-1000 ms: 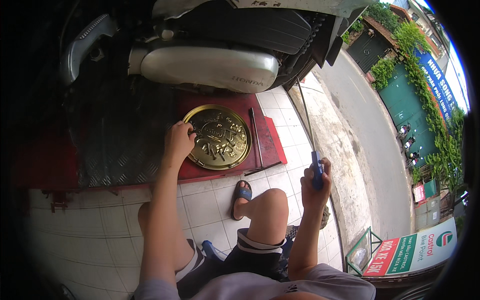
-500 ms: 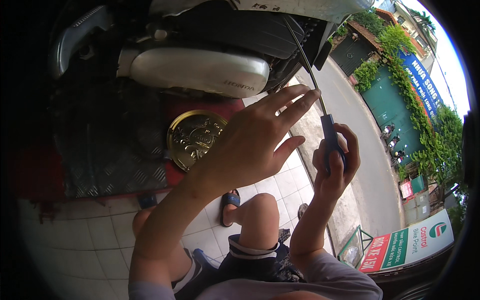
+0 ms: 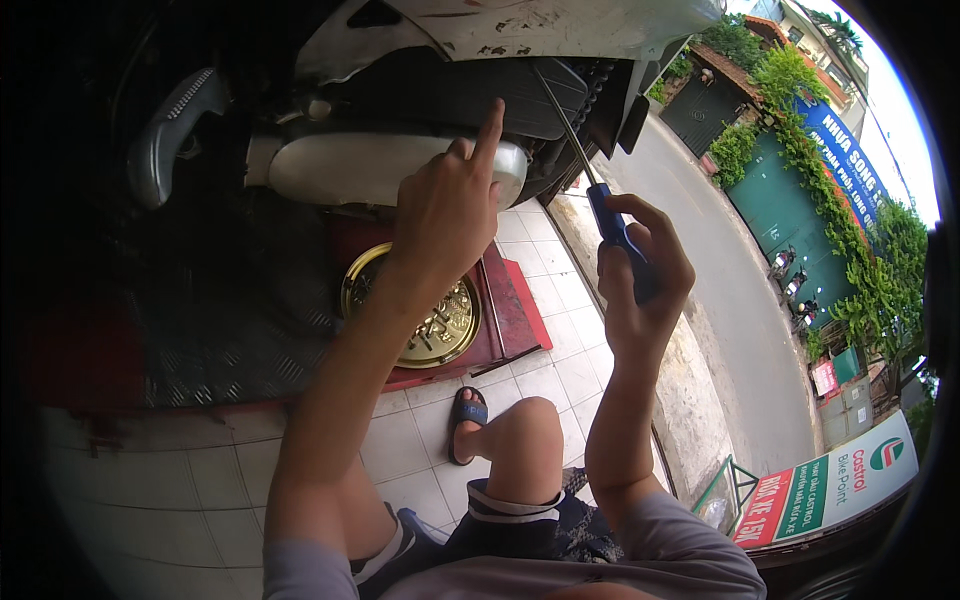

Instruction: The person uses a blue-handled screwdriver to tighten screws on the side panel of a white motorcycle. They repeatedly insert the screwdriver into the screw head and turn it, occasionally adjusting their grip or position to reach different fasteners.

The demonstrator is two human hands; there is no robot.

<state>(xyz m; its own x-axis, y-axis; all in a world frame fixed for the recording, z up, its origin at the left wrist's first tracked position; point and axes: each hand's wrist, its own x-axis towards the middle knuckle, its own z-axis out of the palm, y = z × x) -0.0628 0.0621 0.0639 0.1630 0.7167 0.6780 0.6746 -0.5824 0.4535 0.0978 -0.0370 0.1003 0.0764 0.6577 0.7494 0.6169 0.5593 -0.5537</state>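
Street [image 3: 740, 270] curves down the right side, green wall [image 3: 790, 210] beyond it, white tiled floor [image 3: 415, 455] under me. Motorbike [image 3: 390, 100] fills the top: white panel [image 3: 570, 30] uppermost, black panel [image 3: 450, 95] below that, silver cover [image 3: 335, 168] lower again. Far left is too dark to read. Red platform [image 3: 518, 320] sits below the bike. Signboard [image 3: 835, 490] lower right: white, green, red.

Round gold tray [image 3: 455, 340] on the platform, partly hidden by my left arm [image 3: 345, 400]. Small raised shapes on it; can't tell if loose parts or relief.

My left hand [image 3: 445, 205]: index finger straight, pointing up across the black panel, other fingers curled. Can't tell if anything's inside them, or if I'm touching the bike. My right hand [image 3: 645, 275]: fingers and thumb clamped on a blue handle.

Dark sandal [image 3: 470, 412], blue strap, on the tiles below the platform.

Handle belongs to the screwdriver [image 3: 606, 213], raised right of my left hand. Shaft slants up and left, tip at the black panel near the white panel's lower edge. Contact unclear.

Thin rod [image 3: 493, 310] lies on the platform, right of the tray.
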